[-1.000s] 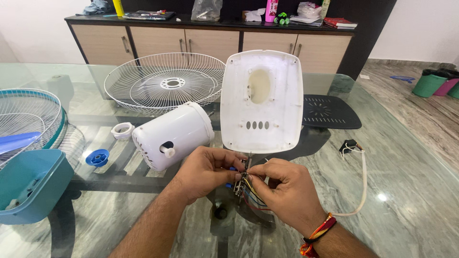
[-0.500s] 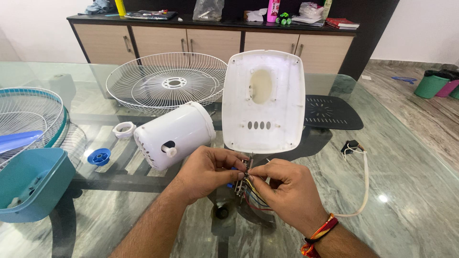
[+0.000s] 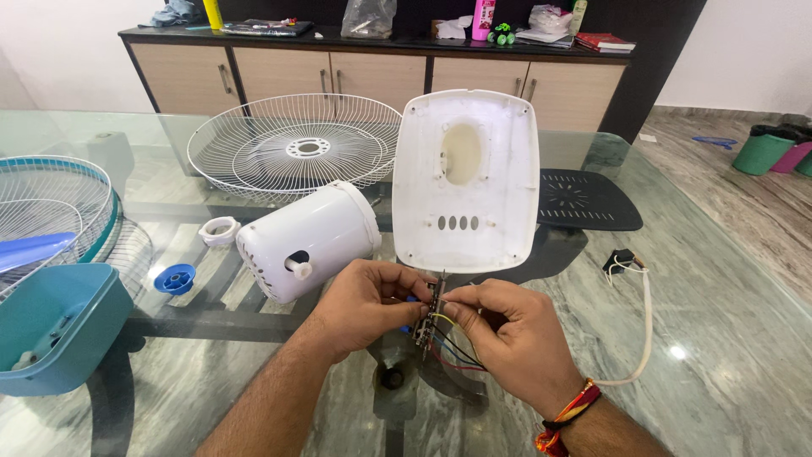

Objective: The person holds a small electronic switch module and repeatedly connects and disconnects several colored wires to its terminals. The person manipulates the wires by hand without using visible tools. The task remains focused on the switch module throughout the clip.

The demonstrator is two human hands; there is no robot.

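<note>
My left hand point(image 3: 365, 302) and my right hand point(image 3: 509, 331) meet over the glass table point(image 3: 719, 322), both pinching a small switch board point(image 3: 428, 310) with several coloured wires point(image 3: 455, 349) running down from it. Just behind the hands a white fan base cover point(image 3: 467, 182) stands upright, its inner side facing me. To the left of it a white motor housing point(image 3: 306, 239) lies on its side. My right wrist wears a red and yellow thread band.
A white wire fan guard point(image 3: 294, 145) lies at the back. At the left are another guard with a blue blade point(image 3: 46, 224) and a teal plastic cover point(image 3: 52, 326). A white ring point(image 3: 219, 230), a blue cap point(image 3: 175, 278), a black grille plate point(image 3: 585, 200) and a white power cord point(image 3: 640, 313) lie around.
My hands stay together on the switch board and wires, with only small finger shifts. The view has moved slightly.
</note>
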